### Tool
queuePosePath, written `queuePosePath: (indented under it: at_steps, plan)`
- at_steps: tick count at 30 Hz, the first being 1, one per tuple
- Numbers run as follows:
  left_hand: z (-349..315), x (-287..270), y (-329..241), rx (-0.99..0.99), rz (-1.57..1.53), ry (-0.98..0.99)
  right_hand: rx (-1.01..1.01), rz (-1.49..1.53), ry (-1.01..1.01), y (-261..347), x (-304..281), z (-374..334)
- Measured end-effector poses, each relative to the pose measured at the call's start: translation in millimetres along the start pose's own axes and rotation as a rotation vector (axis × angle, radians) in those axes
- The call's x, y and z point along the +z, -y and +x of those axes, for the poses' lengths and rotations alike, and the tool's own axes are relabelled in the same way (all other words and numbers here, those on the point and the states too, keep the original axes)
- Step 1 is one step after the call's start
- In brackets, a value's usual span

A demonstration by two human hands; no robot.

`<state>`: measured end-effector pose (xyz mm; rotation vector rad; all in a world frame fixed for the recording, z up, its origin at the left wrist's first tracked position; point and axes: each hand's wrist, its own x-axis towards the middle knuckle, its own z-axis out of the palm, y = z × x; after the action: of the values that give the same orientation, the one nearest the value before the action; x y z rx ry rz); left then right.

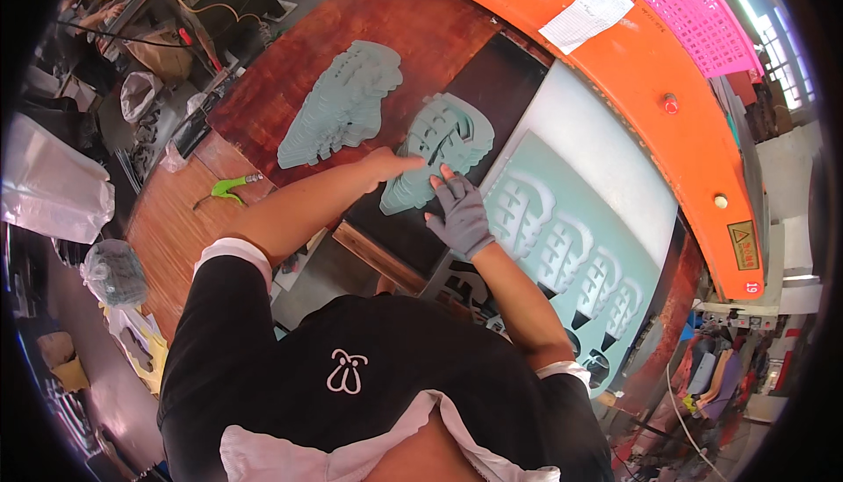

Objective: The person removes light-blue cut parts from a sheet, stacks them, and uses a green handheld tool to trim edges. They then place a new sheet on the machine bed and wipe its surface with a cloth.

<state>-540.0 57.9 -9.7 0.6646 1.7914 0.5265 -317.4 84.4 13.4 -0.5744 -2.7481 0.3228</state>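
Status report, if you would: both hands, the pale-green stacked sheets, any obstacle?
Bare left hand and grey-gloved right hand: fingers at right stack of pale-green cut-out sheets. Similar left stack apart, untouched. No obstacle seen between hands and sheets.

1 stack of slotted grey-green cutouts (pixel 458 150) is lying on a black work surface (pixel 500 74), its edges fanning unevenly.
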Motion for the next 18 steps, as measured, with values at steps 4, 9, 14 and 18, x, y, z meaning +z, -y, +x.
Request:
queuePosePath:
  at_steps: [4, 9, 14, 18]
  plan:
    - [-0.6, 13.3, -1.3, 0.085, -0.065, -0.104, -0.015, 0.009, -0.035, 1.2, 2.6, -2.3]
    - [-29.6, 3.7, -14.7, 0.054, -0.360, 0.059, -0.014, 0.026, -0.067, -1.3, 2.0, -2.9]
    - [-32.0, 17.2, -15.3, 0.092, -0.768, 0.280, -0.019, 0.090, -0.093, -2.7, 5.3, -2.4]
    - [-24.8, 23.7, -16.5, 0.236, -0.466, 0.114, -0.015, 0.237, -0.154, -9.7, 7.2, -4.2]
